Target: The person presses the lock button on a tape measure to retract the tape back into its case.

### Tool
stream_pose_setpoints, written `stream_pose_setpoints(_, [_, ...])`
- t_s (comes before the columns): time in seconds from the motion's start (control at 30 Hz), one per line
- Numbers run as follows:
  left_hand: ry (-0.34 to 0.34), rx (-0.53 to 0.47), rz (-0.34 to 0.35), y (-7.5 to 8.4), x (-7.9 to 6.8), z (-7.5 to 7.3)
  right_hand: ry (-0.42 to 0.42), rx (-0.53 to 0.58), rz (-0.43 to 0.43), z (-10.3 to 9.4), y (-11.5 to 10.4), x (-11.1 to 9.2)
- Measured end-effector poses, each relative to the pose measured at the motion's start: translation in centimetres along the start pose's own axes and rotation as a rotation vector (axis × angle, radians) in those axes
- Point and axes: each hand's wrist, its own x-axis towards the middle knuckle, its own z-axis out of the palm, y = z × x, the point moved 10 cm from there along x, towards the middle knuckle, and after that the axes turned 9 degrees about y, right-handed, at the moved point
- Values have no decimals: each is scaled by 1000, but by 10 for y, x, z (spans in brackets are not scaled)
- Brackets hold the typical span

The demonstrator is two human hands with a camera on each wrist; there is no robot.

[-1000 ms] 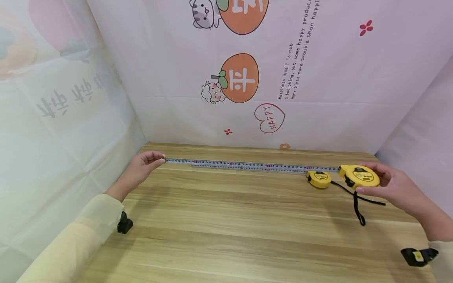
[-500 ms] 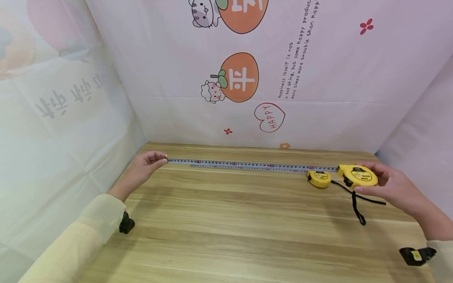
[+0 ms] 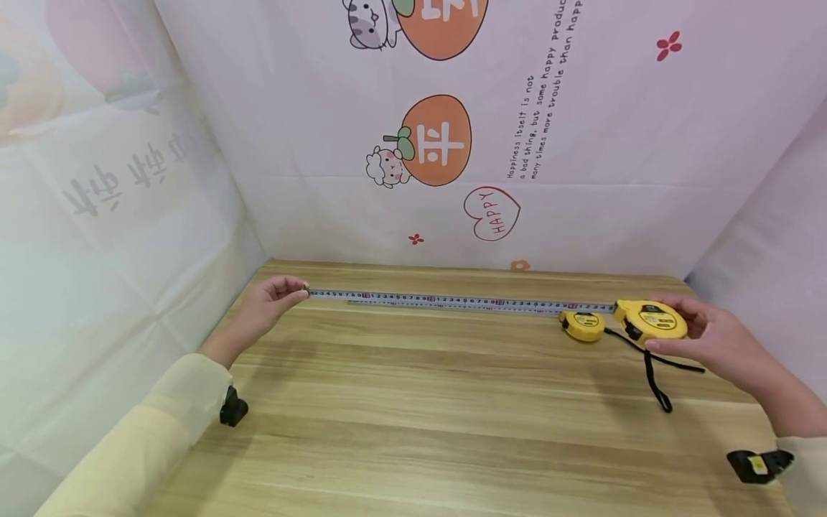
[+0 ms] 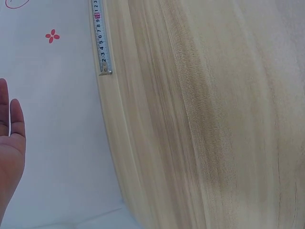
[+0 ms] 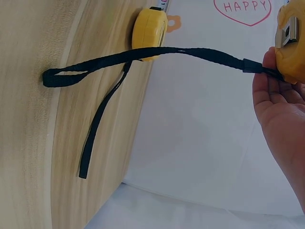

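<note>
The larger yellow tape measure (image 3: 652, 320) is in my right hand (image 3: 726, 345), thumb in front and fingers behind the case. From it a steel blade (image 3: 465, 301) runs straight across to my left hand (image 3: 261, 305), where thumb and fingers pinch its end. A smaller yellow tape measure (image 3: 583, 327) lies on the table just left of the held case, its own blade (image 4: 101, 43) drawn out leftward with the metal hook (image 4: 106, 72) free. In the head view the held blade runs alongside and just behind the lying one.
A black wrist strap (image 5: 157, 51) hangs from the held case; another strap (image 5: 97, 124) trails from the small one over the wooden table (image 3: 413, 402). Printed white cloth (image 3: 310, 129) stands behind the table, with more cloth at both sides.
My left hand has shifted slightly right with the blade end, and the held case slightly left. The stretch of blade between them is a little shorter. The lying tape measure stays put.
</note>
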Motion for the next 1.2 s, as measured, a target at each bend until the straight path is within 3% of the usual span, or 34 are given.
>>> stream_pose_setpoints(1.2, [-17,-26,-16,3,-1,6,-4,-8,-6,1,-6,1])
